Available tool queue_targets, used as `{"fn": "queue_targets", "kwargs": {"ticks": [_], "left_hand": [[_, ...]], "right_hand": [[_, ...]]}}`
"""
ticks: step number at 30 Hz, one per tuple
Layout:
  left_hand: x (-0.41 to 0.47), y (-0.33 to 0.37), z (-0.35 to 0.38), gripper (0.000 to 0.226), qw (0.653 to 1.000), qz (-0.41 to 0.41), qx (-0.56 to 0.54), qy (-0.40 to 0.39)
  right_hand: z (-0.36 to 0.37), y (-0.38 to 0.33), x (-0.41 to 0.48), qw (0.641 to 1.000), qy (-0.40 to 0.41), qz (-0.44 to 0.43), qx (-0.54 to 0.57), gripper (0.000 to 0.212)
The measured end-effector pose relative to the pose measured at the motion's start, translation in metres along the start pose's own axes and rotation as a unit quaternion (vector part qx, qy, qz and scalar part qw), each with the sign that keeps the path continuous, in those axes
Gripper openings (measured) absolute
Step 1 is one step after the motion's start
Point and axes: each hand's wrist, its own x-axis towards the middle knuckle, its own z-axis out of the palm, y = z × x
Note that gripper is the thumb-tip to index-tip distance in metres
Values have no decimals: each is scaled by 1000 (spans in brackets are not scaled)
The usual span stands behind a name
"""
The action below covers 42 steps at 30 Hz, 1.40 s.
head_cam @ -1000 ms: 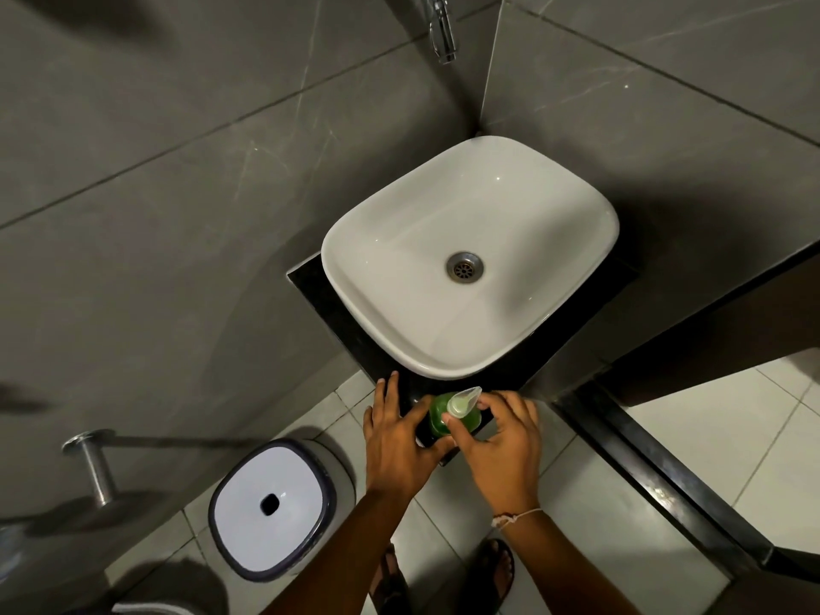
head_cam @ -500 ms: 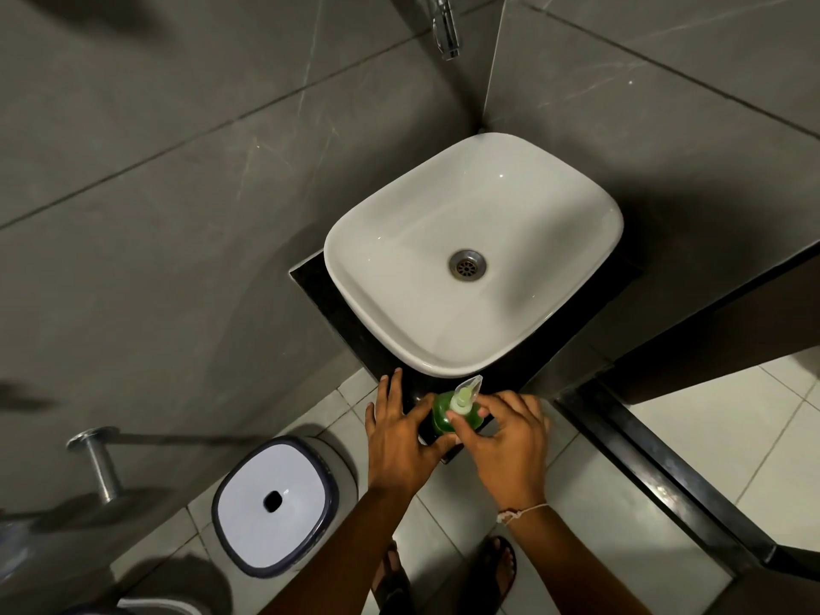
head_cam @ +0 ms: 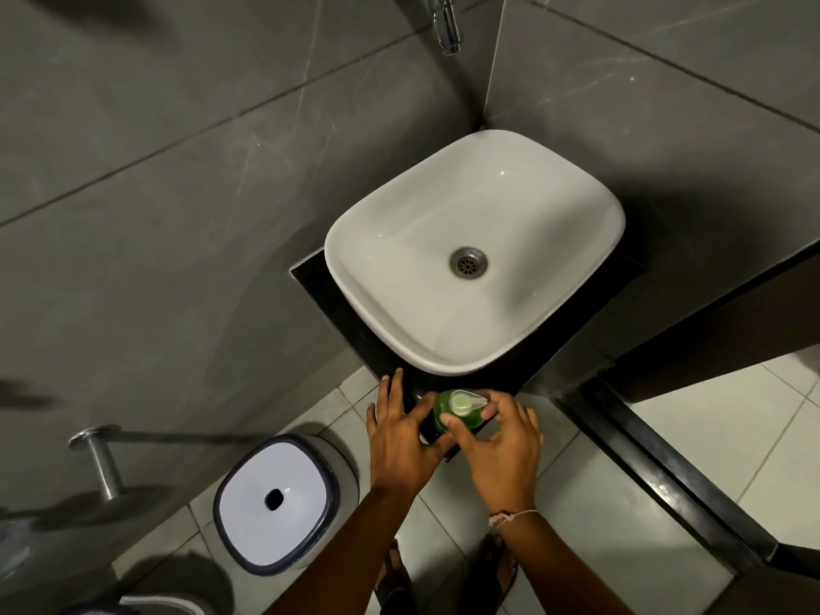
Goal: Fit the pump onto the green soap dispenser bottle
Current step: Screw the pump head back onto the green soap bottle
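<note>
The green soap dispenser bottle stands on the front corner of the black counter, just below the sink. A pale translucent pump sits on top of the bottle, its nozzle pointing right. My left hand steadies the bottle from the left, thumb against its side and fingers spread on the counter edge. My right hand has thumb and fingers closed around the pump and bottle top from the right. The lower part of the bottle is hidden by both hands.
A white square sink with a metal drain fills the counter, under a chrome tap. A white bin with a dark rim stands on the floor at the left. A metal wall holder juts out at far left. Dark ledge at right.
The pump's nozzle has turned from pointing up-right to pointing right. My right hand has rotated with it; my left hand has stayed on the bottle.
</note>
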Motion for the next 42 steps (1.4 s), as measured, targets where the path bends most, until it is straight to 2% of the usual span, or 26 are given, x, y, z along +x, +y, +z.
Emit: {"fn": "queue_targets", "kwargs": {"ticks": [2,7,17,19,23,26,29,32,35,38,42], "left_hand": [[0,0,0,61,1000,0,2,-1],[1,3,-3,71,1000,-1,5,-4],[1,4,-6,82,1000,-3,11,-6],[1,3,-5,80,1000,-5,11,-10],[0,0,-1,60,1000,-7,7,-11],[0,-2,1,59,1000,-7,2,-12],[0,-2,2,58,1000,-4,-3,-10],[0,-1,1,59,1000,-3,1,-2],[1,0,0,66,1000,-2,14,-6],[1,0,0,68,1000,0,27,-6],[1,2,-1,76,999,1,39,6]], "right_hand": [[-4,3,1,999,-15,-23,25,51],[-4,7,14,996,-56,-51,50,40],[8,9,15,990,-23,-34,134,26],[11,12,13,991,-11,-31,131,25],[18,8,6,994,18,-22,104,31],[22,1,3,997,26,5,78,37],[14,5,6,999,-10,-7,35,42],[-1,14,10,992,-91,-84,3,51],[-11,17,20,984,-118,-131,1,44],[-11,13,29,989,-94,-110,11,30],[-4,11,24,996,-49,-75,21,28]]}}
